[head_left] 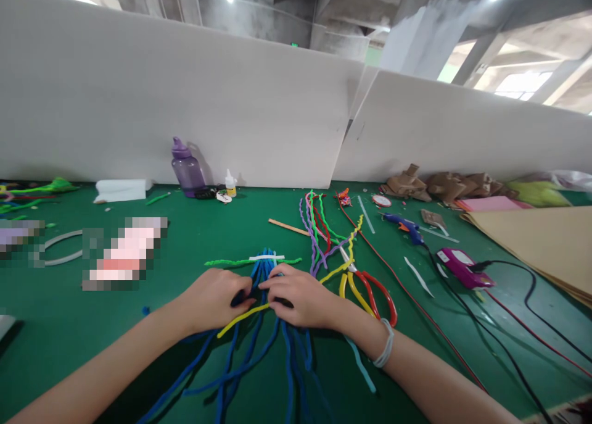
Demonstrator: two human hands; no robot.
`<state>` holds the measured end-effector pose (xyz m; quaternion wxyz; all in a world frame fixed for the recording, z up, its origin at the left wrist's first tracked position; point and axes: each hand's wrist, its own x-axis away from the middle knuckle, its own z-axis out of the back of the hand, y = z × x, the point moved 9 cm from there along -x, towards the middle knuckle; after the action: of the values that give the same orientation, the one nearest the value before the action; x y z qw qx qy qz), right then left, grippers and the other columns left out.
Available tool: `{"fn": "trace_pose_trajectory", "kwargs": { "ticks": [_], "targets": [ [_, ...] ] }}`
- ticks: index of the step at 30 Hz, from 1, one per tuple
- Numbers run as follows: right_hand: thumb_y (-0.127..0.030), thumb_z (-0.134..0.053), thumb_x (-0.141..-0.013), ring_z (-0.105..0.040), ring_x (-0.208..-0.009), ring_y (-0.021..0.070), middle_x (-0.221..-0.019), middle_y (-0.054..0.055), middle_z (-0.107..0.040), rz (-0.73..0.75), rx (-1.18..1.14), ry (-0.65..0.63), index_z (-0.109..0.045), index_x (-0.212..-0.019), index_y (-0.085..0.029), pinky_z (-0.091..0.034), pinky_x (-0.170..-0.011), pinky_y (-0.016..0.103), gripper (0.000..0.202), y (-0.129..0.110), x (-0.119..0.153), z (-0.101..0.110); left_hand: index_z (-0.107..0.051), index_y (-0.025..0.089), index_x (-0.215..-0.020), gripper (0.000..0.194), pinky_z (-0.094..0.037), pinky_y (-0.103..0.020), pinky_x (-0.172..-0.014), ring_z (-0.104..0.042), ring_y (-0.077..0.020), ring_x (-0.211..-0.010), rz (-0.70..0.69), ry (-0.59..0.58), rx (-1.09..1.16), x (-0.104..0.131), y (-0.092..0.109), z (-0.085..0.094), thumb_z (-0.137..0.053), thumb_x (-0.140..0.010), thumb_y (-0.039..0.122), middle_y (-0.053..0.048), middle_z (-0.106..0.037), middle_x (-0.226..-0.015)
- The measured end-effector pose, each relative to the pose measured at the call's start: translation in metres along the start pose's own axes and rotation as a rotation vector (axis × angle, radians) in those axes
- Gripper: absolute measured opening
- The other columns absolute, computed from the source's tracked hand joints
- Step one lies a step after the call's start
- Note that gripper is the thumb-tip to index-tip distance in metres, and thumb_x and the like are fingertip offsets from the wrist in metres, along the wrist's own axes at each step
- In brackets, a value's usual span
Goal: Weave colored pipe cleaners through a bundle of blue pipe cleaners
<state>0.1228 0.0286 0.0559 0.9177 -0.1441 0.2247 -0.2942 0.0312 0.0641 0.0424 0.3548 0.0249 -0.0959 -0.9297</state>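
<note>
A bundle of blue fuzzy strands (289, 374) spreads over the green table toward me, gathered at its top near a white strip (259, 257) and a green twisted strand (226, 263). My left hand (217, 297) is closed on the left side of the bundle, its fingertips curled around blue strands. My right hand (298, 294) pinches the bundle from the right, thumb and fingers close to the left hand. A yellow strand (240, 316) crosses the blue ones under both hands. A light blue strand (363, 365) sticks out below my right wrist.
Scissors (370, 294) with red and yellow handles lie right of my right hand, beside colored twisted strands (314, 226). Farther right are a blue glue gun (402, 226), a magenta device (462, 268) and cables. A purple bottle (187, 171) stands by the white partition (185, 91).
</note>
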Motion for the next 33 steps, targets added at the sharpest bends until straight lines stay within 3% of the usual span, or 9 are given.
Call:
{"fn": "trace_pose_trajectory", "kwargs": {
  "ticks": [8,14,25,29,33],
  "targets": [
    [-0.014,-0.053,-0.083,-0.049,-0.110,0.0184,-0.112,0.004,-0.065,-0.003,-0.027,-0.005,-0.062,-0.079,-0.018,-0.044,-0.092,0.029,0.010,0.001,0.001,-0.001,-0.059,0.020,-0.060,0.016,-0.022,-0.024,-0.046,-0.048,-0.0137,-0.049,0.243,-0.164,0.172,0.005,-0.007,-0.014,-0.048,-0.072,0.023,0.000,-0.059,-0.055],
    [-0.015,-0.052,-0.083,-0.048,-0.110,0.0190,-0.113,0.004,-0.065,-0.007,-0.024,-0.013,-0.062,-0.080,-0.019,-0.044,-0.092,0.030,0.011,0.002,0.000,-0.001,-0.057,0.017,-0.062,0.015,-0.026,-0.022,-0.047,-0.040,-0.0106,-0.048,0.292,-0.251,0.624,0.003,-0.022,-0.028,-0.049,-0.070,0.027,0.003,-0.048,-0.052],
    [-0.011,-0.053,-0.080,-0.051,-0.106,0.0179,-0.105,0.008,-0.065,0.035,-0.065,-0.002,-0.057,-0.075,-0.018,-0.042,-0.094,0.031,0.009,-0.003,-0.001,0.003,-0.045,0.017,-0.059,0.033,-0.012,-0.023,-0.045,-0.019,-0.0074,-0.044,0.446,-0.353,1.148,0.009,-0.041,-0.032,-0.061,-0.074,0.042,0.008,-0.033,-0.044],
    [-0.011,-0.053,-0.079,-0.051,-0.104,0.0179,-0.106,0.009,-0.064,0.037,-0.051,0.001,-0.056,-0.073,-0.017,-0.041,-0.095,0.031,0.009,-0.004,-0.002,0.002,-0.048,0.017,-0.060,0.034,-0.013,-0.023,-0.045,-0.020,-0.0073,-0.044,0.419,-0.375,1.141,0.008,-0.037,-0.032,-0.061,-0.075,0.045,0.008,-0.033,-0.044],
    [-0.012,-0.053,-0.079,-0.051,-0.104,0.0184,-0.106,0.008,-0.064,0.027,-0.036,0.003,-0.057,-0.074,-0.017,-0.041,-0.095,0.031,0.008,-0.003,-0.002,0.000,-0.063,0.016,-0.073,0.026,-0.021,-0.021,-0.047,-0.035,-0.0083,-0.050,0.301,-0.386,0.936,0.006,-0.023,-0.025,-0.063,-0.075,0.041,0.004,-0.046,-0.055]
  ]
}}
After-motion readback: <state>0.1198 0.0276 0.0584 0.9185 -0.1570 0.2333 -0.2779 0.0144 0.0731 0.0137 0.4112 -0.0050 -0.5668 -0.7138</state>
